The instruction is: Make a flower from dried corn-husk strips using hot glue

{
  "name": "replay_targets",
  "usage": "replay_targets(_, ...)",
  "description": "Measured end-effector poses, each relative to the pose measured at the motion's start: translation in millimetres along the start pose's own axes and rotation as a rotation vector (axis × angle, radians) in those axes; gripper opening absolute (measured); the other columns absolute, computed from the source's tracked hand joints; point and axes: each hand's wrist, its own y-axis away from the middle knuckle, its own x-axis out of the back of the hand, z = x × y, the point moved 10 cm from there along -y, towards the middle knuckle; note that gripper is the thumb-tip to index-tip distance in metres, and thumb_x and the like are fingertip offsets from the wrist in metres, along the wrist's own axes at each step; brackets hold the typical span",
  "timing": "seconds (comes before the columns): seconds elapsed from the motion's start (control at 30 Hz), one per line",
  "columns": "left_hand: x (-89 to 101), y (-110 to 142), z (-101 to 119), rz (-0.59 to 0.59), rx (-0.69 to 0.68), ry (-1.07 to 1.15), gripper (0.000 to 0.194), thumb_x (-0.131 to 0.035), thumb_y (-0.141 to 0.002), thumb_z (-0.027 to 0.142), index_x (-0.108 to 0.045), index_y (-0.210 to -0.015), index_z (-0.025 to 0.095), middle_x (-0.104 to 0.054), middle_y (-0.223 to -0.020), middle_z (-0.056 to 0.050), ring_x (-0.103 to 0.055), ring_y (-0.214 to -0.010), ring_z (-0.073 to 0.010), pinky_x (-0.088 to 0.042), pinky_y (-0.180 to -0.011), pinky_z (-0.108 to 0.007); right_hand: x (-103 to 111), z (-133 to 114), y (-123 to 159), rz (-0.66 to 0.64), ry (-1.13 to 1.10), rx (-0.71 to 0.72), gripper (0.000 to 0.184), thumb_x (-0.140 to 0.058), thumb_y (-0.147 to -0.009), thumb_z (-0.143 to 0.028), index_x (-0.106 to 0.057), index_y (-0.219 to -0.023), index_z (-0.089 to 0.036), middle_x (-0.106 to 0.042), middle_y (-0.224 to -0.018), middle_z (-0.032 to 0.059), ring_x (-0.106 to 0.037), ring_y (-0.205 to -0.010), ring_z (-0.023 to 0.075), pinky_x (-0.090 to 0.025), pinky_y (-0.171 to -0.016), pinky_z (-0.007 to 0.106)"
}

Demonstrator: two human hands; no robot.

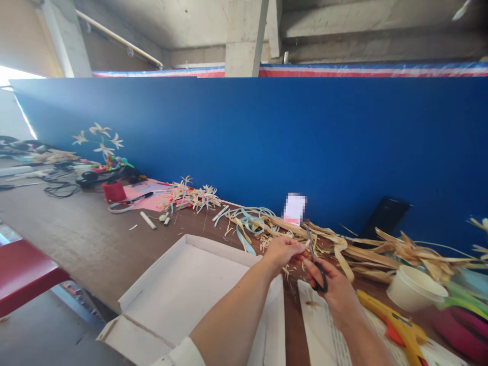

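My left hand (pixel 281 252) is closed in a pinch on a thin strip of dried husk just above the brown table (pixel 76 234). My right hand (pixel 331 284) grips black-handled scissors (pixel 314 259), with the blades pointing up beside the left fingers. Both hands work over the gap between a shallow white cardboard tray (pixel 183 290) and a printed paper sheet (pixel 324 335). A pile of dried husk leaves (pixel 381 254) lies just behind the hands, along the blue board.
A white paper cup (pixel 415 287) and a yellow glue gun (pixel 396 325) sit at the right. Blue ribbon loops (pixel 247 223), straw flowers (pixel 194 195), a red spool (pixel 113 191), pink paper and cables lie further left. A blue partition (pixel 267 142) backs the table; a red seat (pixel 23 272) is lower left.
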Motion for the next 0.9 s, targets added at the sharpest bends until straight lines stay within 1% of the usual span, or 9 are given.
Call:
replay_targets(0.13,-0.9,-1.5,-0.1,-0.02,-0.008,0.016,0.026,-0.073,-0.063,0.033,-0.058,-0.063,0.011,-0.064,-0.065,-0.003,-0.055,-0.053,-0.0076,-0.045,-0.054,-0.02,5.2,5.8,-2.5,0.044,-0.027,-0.022,0.043,-0.073,-0.059,-0.048,-0.066,-0.089,-0.017,-0.055,-0.053,-0.0007,-0.045,-0.048,0.0108,-0.029,-0.041,0.021)
replay_targets(0.23,1.0,-2.5,0.0,-0.01,-0.014,-0.003,0.027,-0.073,-0.062,0.034,-0.059,-0.064,0.012,-0.063,-0.064,-0.002,-0.054,-0.054,-0.0075,-0.046,-0.056,-0.021,20.5,13.2,-7.1,0.161,-0.128,-0.039,0.049,-0.077,-0.055,-0.043,-0.065,-0.096,-0.018,-0.057,-0.059,-0.0002,-0.049,-0.052,0.0123,-0.034,-0.042,0.021)
replay_targets(0.3,1.6,-1.9,-0.6,-0.005,-0.008,-0.042,0.026,-0.074,-0.062,0.034,-0.059,-0.064,0.012,-0.062,-0.061,-0.001,-0.053,-0.052,-0.0077,-0.046,-0.056,-0.021,32.7,15.5,-9.8,0.248,-0.218,-0.02,0.054,-0.079,-0.052,-0.038,-0.064,-0.1,-0.019,-0.059,-0.064,-0.0004,-0.052,-0.056,0.0126,-0.037,-0.044,0.021)
replay_targets(0.33,0.8,-1.2,-1.0,-0.011,-0.004,-0.062,0.026,-0.074,-0.062,0.034,-0.06,-0.064,0.013,-0.061,-0.06,-0.001,-0.053,-0.052,-0.008,-0.046,-0.055,-0.022,36.8,15.4,-10.9,0.271,-0.262,-0.004,0.055,-0.08,-0.051,-0.036,-0.064,-0.102,-0.02,-0.059,-0.066,-0.0007,-0.052,-0.058,0.0123,-0.038,-0.045,0.021)
replay_targets(0.4,-3.2,0.8,-2.3,-0.046,0.005,-0.098,0.025,-0.074,-0.061,0.034,-0.06,-0.065,0.013,-0.061,-0.06,-0.001,-0.054,-0.051,-0.0084,-0.046,-0.055,-0.022,40.7,14.1,-12.5,0.283,-0.335,0.023,0.055,-0.08,-0.052,-0.033,-0.064,-0.103,-0.021,-0.06,-0.069,-0.0011,-0.052,-0.06,0.0112,-0.036,-0.044,0.018)
replay_targets(0.47,-9.6,2.9,-4.5,-0.108,0.011,-0.137,0.026,-0.074,-0.061,0.035,-0.06,-0.064,0.013,-0.062,-0.06,-0.001,-0.054,-0.052,-0.0086,-0.046,-0.055,-0.022,39.8,12.7,-13.2,0.262,-0.375,0.03,0.053,-0.08,-0.053,-0.031,-0.064,-0.102,-0.022,-0.06,-0.069,-0.0013,-0.052,-0.06,0.0106,-0.034,-0.043,0.017)
replay_targets(0.6,-20.3,4.8,-13.0,-0.228,0.031,-0.214,0.032,-0.074,-0.059,0.041,-0.061,-0.065,0.013,-0.062,-0.062,-0.002,-0.056,-0.055,-0.0092,-0.046,-0.056,-0.022,40.0,13.4,-13.8,0.245,-0.347,0.046,0.052,-0.08,-0.052,-0.031,-0.063,-0.1,-0.021,-0.059,-0.067,-0.002,-0.051,-0.057,0.0103,-0.038,-0.046,0.02)
replay_targets(0.73,-20.0,2.9,-18.7,-0.233,0.05,-0.233,0.034,-0.075,-0.056,0.041,-0.062,-0.07,0.013,-0.062,-0.062,-0.002,-0.057,-0.056,-0.0094,-0.047,-0.058,-0.022,47.4,16.6,-15.9,0.282,-0.312,0.082,0.049,-0.079,-0.054,-0.031,-0.062,-0.099,-0.02,-0.059,-0.066,-0.0021,-0.052,-0.055,0.0108,-0.041,-0.05,0.022)
replay_targets(0.9,-21.7,5.5,-17.9,-0.23,0.06,-0.205,0.037,-0.078,-0.054,0.031,-0.064,-0.084,0.014,-0.062,-0.063,0.0,-0.057,-0.055,-0.0096,-0.049,-0.06,-0.026,55.2,13.5,-13.3,0.373,-0.357,0.1,0.048,-0.079,-0.055,-0.031,-0.062,-0.099,-0.021,-0.058,-0.066,-0.0031,-0.053,-0.058,0.0101,-0.041,-0.052,0.02)
